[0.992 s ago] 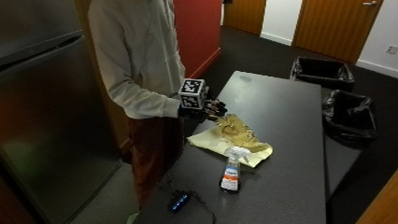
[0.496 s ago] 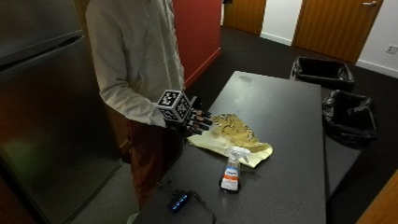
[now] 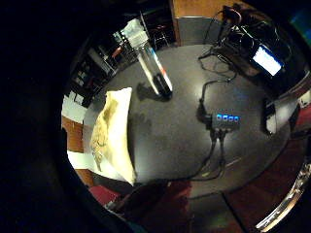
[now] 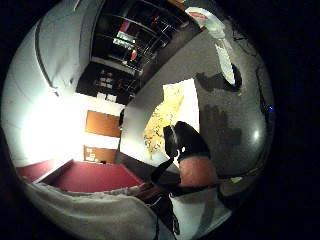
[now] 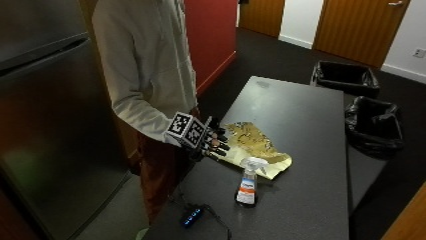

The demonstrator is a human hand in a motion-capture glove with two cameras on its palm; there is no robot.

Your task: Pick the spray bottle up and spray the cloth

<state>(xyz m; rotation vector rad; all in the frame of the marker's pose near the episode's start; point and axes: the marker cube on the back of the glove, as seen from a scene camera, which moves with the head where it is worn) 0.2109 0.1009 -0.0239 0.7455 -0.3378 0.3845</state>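
A clear spray bottle (image 5: 247,182) with a white trigger head and an orange label stands upright on the dark table (image 5: 299,115), near the person's side. A crumpled yellow cloth (image 5: 253,142) lies just beyond it. My gloved right hand (image 5: 212,142) hovers at the table's edge beside the cloth, a short way from the bottle, with its fingers relaxed and holding nothing. The little finger side palm view shows the bottle (image 3: 153,68) standing apart from the cloth (image 3: 114,131). In the thumb side palm view a gloved finger (image 4: 182,142) shows over the cloth (image 4: 172,115), with the bottle (image 4: 222,45) beyond.
A small hub with blue lights (image 5: 193,216) and its cable lie at the table's near end, also seen from the palm (image 3: 224,119). Two black-lined bins (image 5: 346,77) (image 5: 373,127) stand past the table's far side. A steel fridge (image 5: 46,130) is behind the person.
My hand has come off the cloth's far part and moved lower along the table's edge, closer to the bottle. Cloth and bottle have not moved.
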